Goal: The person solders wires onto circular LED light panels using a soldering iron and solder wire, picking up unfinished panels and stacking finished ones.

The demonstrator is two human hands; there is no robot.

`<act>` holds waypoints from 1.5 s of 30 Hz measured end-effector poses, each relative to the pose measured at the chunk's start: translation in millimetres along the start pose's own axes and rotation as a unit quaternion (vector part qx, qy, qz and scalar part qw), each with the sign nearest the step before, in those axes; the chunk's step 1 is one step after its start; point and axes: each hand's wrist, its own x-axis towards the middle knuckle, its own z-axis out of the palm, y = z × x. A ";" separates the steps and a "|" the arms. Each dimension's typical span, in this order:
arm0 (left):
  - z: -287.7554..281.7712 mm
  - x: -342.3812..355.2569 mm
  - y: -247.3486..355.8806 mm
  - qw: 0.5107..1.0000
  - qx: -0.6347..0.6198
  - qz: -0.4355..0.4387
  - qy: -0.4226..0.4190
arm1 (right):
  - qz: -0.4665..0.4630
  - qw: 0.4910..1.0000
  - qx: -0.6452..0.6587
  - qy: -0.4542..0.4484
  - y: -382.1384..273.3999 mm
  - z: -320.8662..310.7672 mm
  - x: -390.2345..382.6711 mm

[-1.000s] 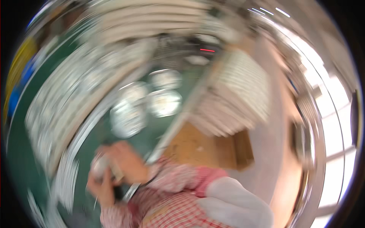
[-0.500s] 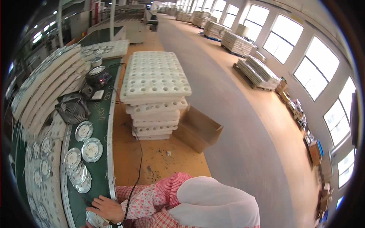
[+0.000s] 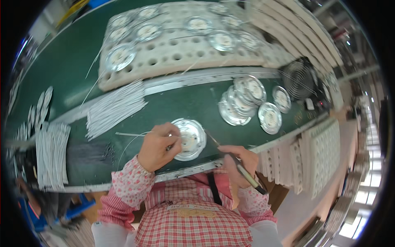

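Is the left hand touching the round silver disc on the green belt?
Touching: the head view shows the left hand's fingers resting on the round silver disc's left rim.

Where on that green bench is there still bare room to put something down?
Bare green table lies left of the white perforated tray, and between the wire bundle and the stacked metal discs. It is crowded around the left hand, the disc it holds and the right hand with its tool.
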 end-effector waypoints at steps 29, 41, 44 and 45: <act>10.0 -10.0 -4.2 0.987 0.145 0.063 0.007 | 0.048 0.999 0.015 -0.019 -4.3 53.1 -18.8; -14.9 -20.1 -13.5 0.947 0.277 0.139 -0.087 | 0.142 0.986 0.088 0.017 -15.6 54.6 -22.7; -18.3 -18.4 -15.7 0.937 0.298 0.149 -0.109 | 0.136 0.988 0.071 0.003 -15.0 51.8 -17.8; -18.9 -18.0 -14.8 0.932 0.307 0.153 -0.120 | 0.112 0.991 0.060 0.030 -6.8 53.4 -17.5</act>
